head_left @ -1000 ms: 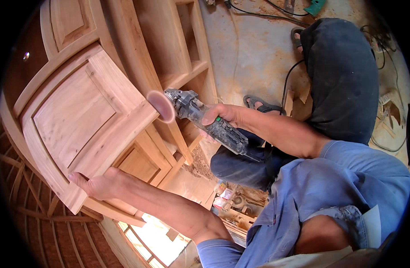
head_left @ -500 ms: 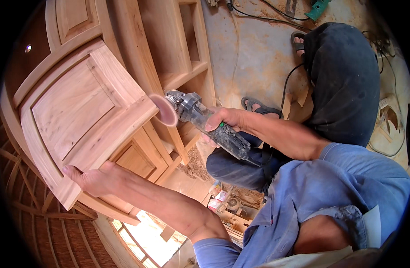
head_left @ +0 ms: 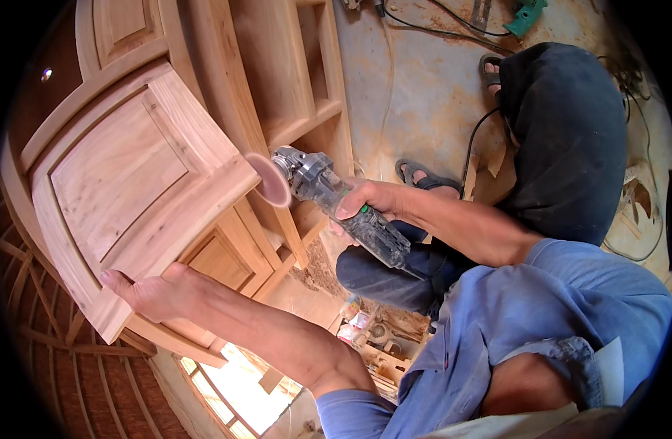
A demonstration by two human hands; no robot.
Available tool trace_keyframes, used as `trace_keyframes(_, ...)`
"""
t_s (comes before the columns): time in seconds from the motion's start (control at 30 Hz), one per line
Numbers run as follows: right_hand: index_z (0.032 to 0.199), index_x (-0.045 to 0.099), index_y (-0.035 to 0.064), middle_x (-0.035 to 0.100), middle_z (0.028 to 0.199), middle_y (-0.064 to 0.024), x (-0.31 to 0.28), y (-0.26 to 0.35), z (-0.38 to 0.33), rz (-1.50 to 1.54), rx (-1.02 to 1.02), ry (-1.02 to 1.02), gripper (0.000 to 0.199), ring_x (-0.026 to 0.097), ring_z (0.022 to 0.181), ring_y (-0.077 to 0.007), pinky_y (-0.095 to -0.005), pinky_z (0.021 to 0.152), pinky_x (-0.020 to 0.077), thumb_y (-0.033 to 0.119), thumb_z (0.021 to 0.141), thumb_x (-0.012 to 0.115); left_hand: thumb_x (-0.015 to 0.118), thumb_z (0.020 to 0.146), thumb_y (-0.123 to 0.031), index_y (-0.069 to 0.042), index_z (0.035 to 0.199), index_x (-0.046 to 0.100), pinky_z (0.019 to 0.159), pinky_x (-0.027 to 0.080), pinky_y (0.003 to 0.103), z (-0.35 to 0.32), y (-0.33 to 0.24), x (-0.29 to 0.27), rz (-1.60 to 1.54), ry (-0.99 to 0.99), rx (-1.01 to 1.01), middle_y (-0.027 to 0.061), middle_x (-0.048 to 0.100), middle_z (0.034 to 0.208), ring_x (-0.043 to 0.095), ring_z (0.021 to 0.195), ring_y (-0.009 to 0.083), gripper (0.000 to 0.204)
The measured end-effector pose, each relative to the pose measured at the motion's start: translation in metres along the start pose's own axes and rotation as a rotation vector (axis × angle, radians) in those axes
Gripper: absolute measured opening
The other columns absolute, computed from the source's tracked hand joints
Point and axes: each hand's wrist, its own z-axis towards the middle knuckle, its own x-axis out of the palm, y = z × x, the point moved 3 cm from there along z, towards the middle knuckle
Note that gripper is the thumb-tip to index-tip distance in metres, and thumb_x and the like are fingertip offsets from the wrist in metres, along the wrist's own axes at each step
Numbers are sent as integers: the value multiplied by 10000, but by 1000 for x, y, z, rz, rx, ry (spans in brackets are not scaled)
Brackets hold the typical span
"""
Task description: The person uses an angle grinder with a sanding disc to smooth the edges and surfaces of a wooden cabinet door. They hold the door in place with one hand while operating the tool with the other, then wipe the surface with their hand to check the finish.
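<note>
A raised-panel wooden cabinet door (head_left: 120, 172) lies tilted against the wooden cabinet at left. My left hand (head_left: 153, 294) is closed on its near edge, with the thumb at the corner and the other fingers hidden beneath. In my right hand (head_left: 365, 208) is a dusty grey angle grinder (head_left: 376, 238), gripped round its body. Its round pinkish sanding disc (head_left: 270, 181) sits at the door's right-hand corner; whether it touches the wood I cannot tell.
Open wooden shelving (head_left: 277, 66) stands beyond the door. A power cord (head_left: 473, 146) runs past my sandalled feet, and a green power tool (head_left: 526, 17) lies on the dusty floor at the far right. Loose wood and small items (head_left: 383, 336) lie below my knee.
</note>
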Motion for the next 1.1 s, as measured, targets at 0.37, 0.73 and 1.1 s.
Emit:
trace_keyframes(0.37,930,618,-30,697,841,-194,-1,19,15,-66,-35,-24,311,724,681,-296,-422,586,611,200,764,745,771,909,-170,178,1208,604,877,594,372,2,0,-2,21,11,-26,178,642,1265,651,1039,238,489)
trace_keyframes(0.73,918,628,-43,698,847,-202,1,10,4,-85,-1,-31,311,718,683,-294,-417,587,606,205,767,742,758,926,-200,174,1214,615,916,569,345,-1,-2,0,29,15,-19,181,641,1280,649,1071,233,493)
trace_keyframes(1.1,1026,573,-41,698,856,-192,1,29,21,-64,-16,-37,388,711,670,-288,-408,595,607,180,763,754,767,923,-170,187,1215,609,902,593,365,0,-2,1,10,-1,-34,181,656,1261,667,1063,248,487)
